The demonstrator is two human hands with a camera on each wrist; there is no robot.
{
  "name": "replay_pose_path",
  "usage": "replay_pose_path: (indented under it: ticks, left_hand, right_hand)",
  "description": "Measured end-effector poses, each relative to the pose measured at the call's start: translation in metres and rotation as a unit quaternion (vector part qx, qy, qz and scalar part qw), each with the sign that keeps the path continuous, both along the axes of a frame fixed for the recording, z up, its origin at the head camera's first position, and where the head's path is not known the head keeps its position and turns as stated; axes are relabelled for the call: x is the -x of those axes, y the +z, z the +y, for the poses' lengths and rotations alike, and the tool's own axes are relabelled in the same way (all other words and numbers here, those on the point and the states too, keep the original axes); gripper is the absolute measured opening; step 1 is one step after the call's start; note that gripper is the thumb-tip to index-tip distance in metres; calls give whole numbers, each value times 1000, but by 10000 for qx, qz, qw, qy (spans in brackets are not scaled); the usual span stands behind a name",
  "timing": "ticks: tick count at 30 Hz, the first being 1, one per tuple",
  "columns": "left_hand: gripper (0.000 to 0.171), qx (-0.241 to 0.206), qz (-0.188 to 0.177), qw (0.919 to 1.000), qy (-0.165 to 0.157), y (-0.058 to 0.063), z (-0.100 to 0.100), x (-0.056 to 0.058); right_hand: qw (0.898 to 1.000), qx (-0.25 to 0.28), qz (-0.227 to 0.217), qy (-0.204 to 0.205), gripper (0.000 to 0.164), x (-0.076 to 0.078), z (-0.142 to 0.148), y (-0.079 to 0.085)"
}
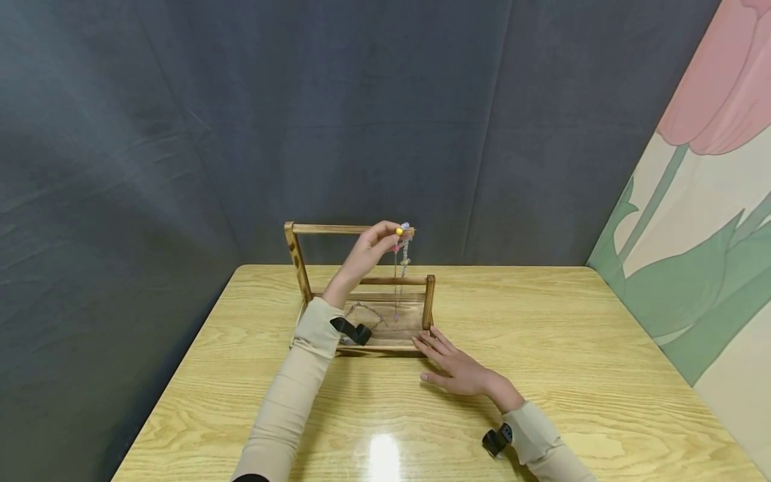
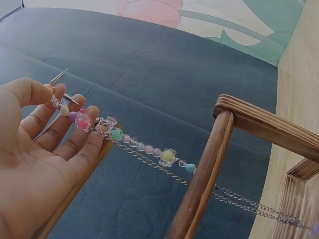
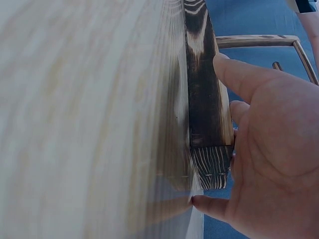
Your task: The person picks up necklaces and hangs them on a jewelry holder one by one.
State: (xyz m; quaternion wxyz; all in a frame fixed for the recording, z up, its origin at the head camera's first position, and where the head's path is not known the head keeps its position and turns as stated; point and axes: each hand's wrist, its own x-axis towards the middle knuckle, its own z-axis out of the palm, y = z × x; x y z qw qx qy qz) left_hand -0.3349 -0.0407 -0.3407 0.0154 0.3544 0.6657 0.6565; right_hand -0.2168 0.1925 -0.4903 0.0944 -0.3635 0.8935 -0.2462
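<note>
My left hand [image 1: 367, 253] is at the right end of the upper rail of a wooden stand [image 1: 429, 301]. Between thumb and forefinger it pinches a beaded chain [image 2: 149, 148] with pastel beads. Two pointed silver spikes [image 2: 59, 76] stick out by the fingertips in the left wrist view. Beads and chain hang down past the lower rail [image 2: 202, 174] toward the base. My right hand [image 1: 460, 371] lies at the front right corner of the stand, its fingers extended. In the right wrist view, the fingers touch the dark edge of the base [image 3: 207, 109].
Another chain [image 1: 361, 306] lies on the stand's base, partly hidden by the left wrist camera [image 1: 355, 331]. The stand is on a light wooden table [image 1: 542, 321]. Behind it hangs a dark blue curtain [image 1: 361, 134], and a flower-painted wall [image 1: 693, 234] is at the right.
</note>
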Motion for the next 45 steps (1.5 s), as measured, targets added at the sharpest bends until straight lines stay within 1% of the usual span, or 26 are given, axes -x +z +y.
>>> replay_pose_path:
  ticks: [7, 10, 12, 17, 20, 26, 33, 40, 45]
  left_hand:
    - [27, 304, 112, 9995, 34, 18, 0, -16]
    - [27, 351, 149, 9993, 22, 21, 1, -16]
    - [27, 299, 137, 9994, -60, 22, 2, -16]
    - [27, 256, 156, 9995, -138, 22, 4, -15]
    - [26, 273, 207, 9994, -111, 23, 5, -15]
    - [25, 218, 171, 9995, -152, 24, 7, -15]
    - [25, 378, 228, 9990, -64, 29, 10, -17]
    - [25, 424, 347, 9985, -81, 33, 13, -18]
    - [25, 464, 403, 9980, -125, 35, 16, -16]
  right_hand:
    - [10000, 22, 54, 3, 68, 1, 0, -2]
    - [10000, 29, 46, 13, 68, 0, -1, -2]
    - [10000, 38, 0, 14, 68, 0, -1, -1]
    - [10000, 42, -47, 14, 68, -1, -1, 1]
    - [10000, 32, -31, 13, 68, -1, -1, 1]
    - [10000, 37, -69, 6, 68, -1, -1, 0]
    - [10000, 5, -28, 3, 68, 0, 0, -1]
    - [9999, 25, 114, 30, 68, 1, 0, -2]
    - [9999, 39, 112, 27, 68, 2, 0, -3]
